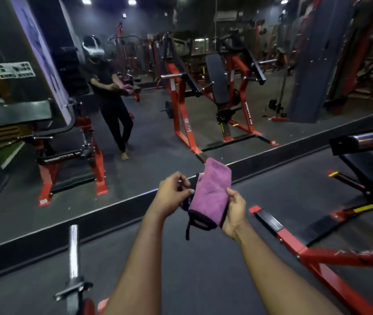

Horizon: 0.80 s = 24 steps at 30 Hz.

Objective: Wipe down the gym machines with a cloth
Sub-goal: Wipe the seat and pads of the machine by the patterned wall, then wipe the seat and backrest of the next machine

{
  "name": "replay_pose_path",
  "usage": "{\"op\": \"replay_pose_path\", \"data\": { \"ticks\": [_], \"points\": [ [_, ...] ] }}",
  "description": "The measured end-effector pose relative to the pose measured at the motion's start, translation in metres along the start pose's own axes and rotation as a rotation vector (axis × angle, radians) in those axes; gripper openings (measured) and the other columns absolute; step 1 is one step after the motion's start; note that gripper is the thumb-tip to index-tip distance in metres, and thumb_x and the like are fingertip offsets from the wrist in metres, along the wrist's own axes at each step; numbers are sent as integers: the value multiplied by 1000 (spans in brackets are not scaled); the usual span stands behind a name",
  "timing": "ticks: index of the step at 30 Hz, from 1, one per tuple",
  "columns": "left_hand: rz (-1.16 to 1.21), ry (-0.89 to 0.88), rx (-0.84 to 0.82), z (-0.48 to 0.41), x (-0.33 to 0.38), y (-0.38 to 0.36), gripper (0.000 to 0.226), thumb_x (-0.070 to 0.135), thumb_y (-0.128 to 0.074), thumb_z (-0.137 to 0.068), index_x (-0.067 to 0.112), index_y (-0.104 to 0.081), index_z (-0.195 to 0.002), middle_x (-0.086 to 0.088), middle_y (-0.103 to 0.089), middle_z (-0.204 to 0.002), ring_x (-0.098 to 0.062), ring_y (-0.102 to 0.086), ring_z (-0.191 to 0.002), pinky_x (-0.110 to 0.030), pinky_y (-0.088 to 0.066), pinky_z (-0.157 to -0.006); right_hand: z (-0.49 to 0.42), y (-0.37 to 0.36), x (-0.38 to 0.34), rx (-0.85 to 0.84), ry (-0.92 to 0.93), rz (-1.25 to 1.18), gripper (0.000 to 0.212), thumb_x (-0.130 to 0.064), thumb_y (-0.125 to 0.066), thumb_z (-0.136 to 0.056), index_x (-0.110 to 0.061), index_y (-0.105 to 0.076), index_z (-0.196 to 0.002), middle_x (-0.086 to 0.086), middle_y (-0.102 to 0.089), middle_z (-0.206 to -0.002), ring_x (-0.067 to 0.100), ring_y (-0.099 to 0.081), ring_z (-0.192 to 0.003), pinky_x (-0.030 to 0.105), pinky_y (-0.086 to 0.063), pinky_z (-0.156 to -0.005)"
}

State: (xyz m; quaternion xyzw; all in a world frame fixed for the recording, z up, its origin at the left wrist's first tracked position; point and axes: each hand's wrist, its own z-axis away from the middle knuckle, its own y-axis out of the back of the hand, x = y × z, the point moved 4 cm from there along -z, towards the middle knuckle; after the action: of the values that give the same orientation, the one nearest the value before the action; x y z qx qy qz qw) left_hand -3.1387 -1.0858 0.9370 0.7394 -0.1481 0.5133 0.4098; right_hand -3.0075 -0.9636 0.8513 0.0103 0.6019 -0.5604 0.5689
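The person stood facing the wall mirror (149, 123) with both arms stretched out in front. The purple cloth (212, 192) was folded and held up in the air between the hands, touching none of the machines. The left hand (173, 193) had its grip pinched on the cloth's left edge, fingers curled in by the dark trim. The right hand (235, 212) had its grip closed round the lower right side, thumb lying up the front of the fold. Neither grip was open, and neither held anything but the cloth.

From where I stood, the worry was the loose strap of dark trim (187, 226) dangling below the fold. On a wipe along the chrome bar (74, 251) at the lower left, or the red frame (312, 255) on the right, that strap could catch on a collar or a bolt head and tug the cloth away. The fold looked slack too. If one hand let go to wipe, I judged the cloth might fall open and trail on the dark floor (203, 280), picking up grit to smear over the pads.

The frame's low foot ran across the floor close on the right, and the feet in the reflection looked bare, so a careless step could stub a toe. The room was dim, and missed patches seemed likely.
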Motion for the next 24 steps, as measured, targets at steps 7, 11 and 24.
{"op": "replay_pose_path", "data": {
  "ticks": [7, 11, 24],
  "points": [
    [98, -14, -244, -159, -29, -35, 13, -3, -49, -100, 10, -50, -102, -19, -73, -80, -32, -71, -69, -37, -54, -64, -156, 2, -27, 106, -8, -191, 52, -39, -35, -101, -4, -69, -119, 22, -74, -112, 37, -72, -95, 45, -53, -94],
    [49, -46, -243, -252, -43, -53, 24, -7, -58, -91, 15, -52, -100, -1, -66, -74, -17, -62, -65, -36, -51, -65, -253, 4, -54, 143, -20, -213, 46, -35, -36, -101, -5, -70, -110, 18, -75, -101, 36, -70, -92, 41, -54, -86],
    [17, 89, -210, -514, -78, -79, 62, 16, -68, -86, 31, -26, -130, -17, -73, -99, -33, -73, -88, -49, -61, -77, -520, -31, -129, -20, -85, 231, 39, -30, -46, -104, -4, -65, -125, 16, -72, -113, 34, -67, -104, 43, -52, -93]
  ]
}}
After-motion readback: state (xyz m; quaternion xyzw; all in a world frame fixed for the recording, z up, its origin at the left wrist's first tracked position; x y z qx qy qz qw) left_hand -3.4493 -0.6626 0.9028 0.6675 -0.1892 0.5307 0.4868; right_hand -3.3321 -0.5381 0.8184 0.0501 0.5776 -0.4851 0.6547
